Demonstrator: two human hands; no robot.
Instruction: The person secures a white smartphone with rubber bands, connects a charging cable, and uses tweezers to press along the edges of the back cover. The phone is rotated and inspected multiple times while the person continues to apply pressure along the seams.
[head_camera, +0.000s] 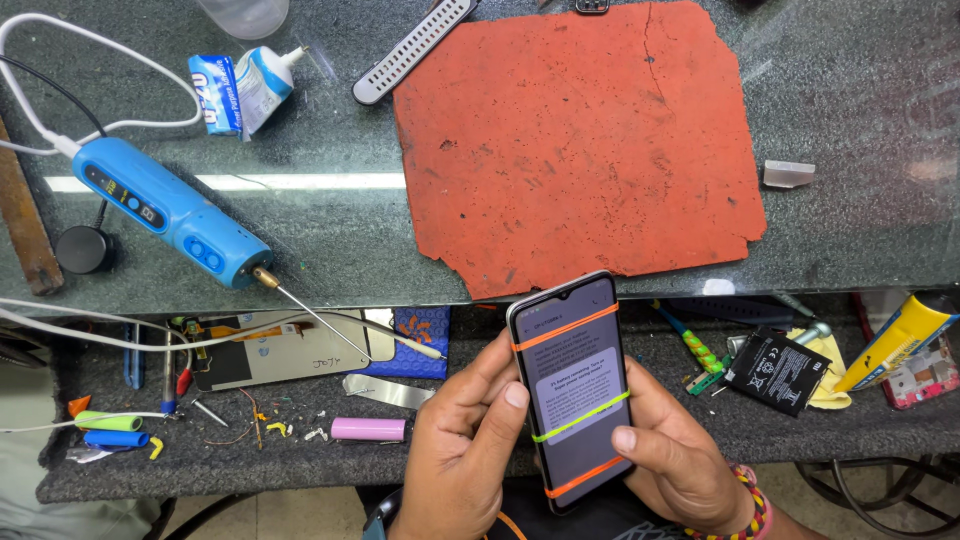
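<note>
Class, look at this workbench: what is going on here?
A person holds a smartphone in both hands, left hand and right hand. Its screen is lit, and orange and yellow rubber bands wrap across it. A worn red mat and a blue rotary tool lie on the bench.

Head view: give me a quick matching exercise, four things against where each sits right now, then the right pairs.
Things:
1. phone
2. red mat
3. blue rotary tool
4. black battery

Places:
A. on the glass top, left
B. on the lower shelf, right
C. held in left hand and right hand, banded with rubber bands
D. flat on the glass top, centre

Pairs: 1-C, 2-D, 3-A, 4-B
</note>
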